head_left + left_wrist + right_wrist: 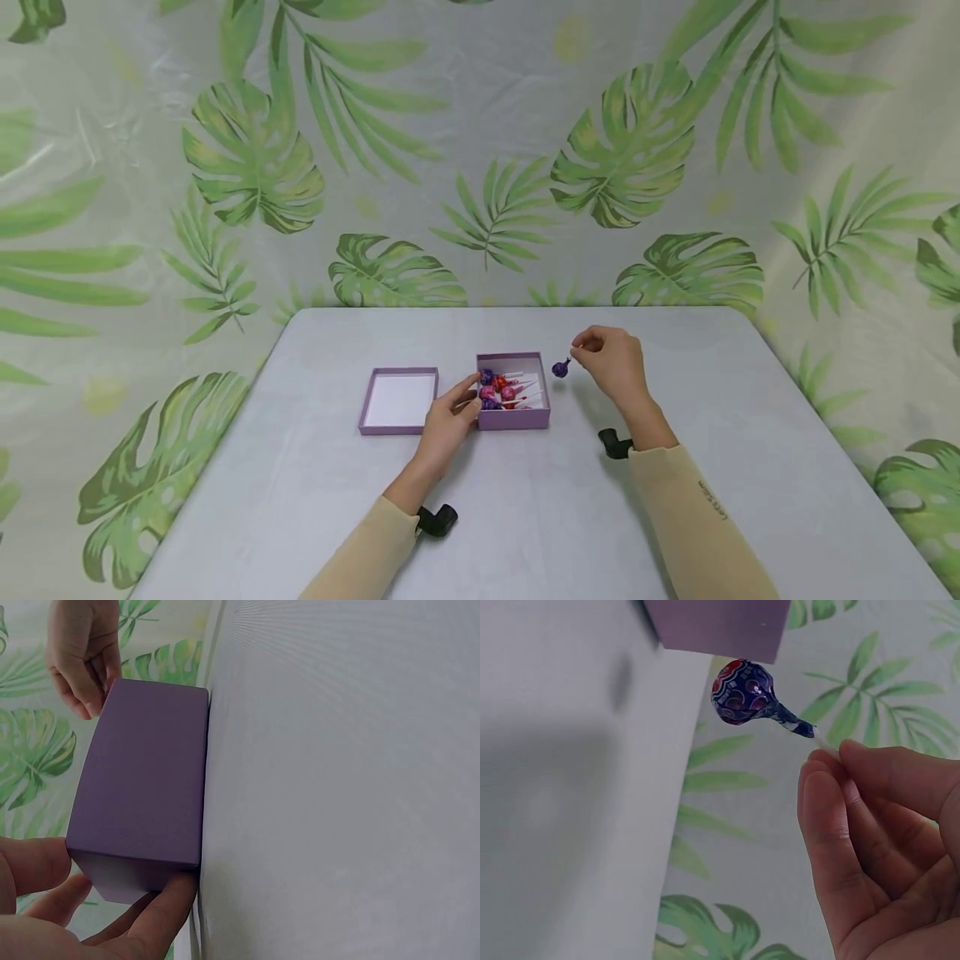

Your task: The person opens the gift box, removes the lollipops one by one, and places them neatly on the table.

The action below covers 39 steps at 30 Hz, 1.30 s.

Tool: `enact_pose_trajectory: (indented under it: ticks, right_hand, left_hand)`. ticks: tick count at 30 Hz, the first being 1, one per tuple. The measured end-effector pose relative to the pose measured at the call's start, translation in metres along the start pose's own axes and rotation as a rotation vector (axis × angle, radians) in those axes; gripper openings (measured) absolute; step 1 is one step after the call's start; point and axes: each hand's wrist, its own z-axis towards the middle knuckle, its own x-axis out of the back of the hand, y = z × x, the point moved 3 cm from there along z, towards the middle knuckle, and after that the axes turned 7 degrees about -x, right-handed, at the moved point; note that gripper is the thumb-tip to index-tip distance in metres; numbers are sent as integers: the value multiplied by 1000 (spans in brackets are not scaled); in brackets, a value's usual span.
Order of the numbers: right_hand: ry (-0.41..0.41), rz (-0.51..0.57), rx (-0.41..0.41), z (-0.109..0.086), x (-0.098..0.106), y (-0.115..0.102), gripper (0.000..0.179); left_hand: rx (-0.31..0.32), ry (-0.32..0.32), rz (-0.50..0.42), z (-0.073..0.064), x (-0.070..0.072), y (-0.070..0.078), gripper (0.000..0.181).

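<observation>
My right hand (pixel 613 360) is raised just right of an open purple box (pixel 513 419). Between thumb and forefinger it pinches the white stick of a lollipop (pixel 742 693) in a dark blue and purple wrapper, whose head hangs toward the box. Several wrapped lollipops (pixel 508 392), in red, pink and dark blue, lie inside the box with their sticks pointing right. My left hand (pixel 447 421) rests against the box's left side. The left wrist view shows its thumb at the upper corner and its fingers (pixel 161 915) touching the side wall, low down.
A shallow purple lid (pixel 400 402) with a white inside lies left of the box, beside my left hand. Both stand on a white table (pixel 525 517). Behind the table hangs a leaf-patterned sheet (pixel 491 217).
</observation>
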Motion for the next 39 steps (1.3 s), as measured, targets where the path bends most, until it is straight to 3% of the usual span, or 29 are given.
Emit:
enact_pose_trajectory:
  ticks: [14, 21, 28, 33, 39]
  right_hand:
    - [-53, 56, -83, 6, -20, 25, 7]
    - [-120, 186, -173, 12, -27, 45, 10]
    - [-212, 185, -249, 15, -24, 60, 14]
    - [-295, 114, -218, 15, -23, 69, 15]
    - [-384, 38, -153, 16, -24, 76, 12]
  left_hand:
    - [42, 8, -41, -1, 1, -1, 50]
    - [50, 7, -39, -1, 1, -5, 53]
    - [49, 5, -52, -1, 2, -4, 54]
    - [61, -9, -54, -1, 2, -4, 56]
    - [49, -14, -24, -11, 0, 19, 52]
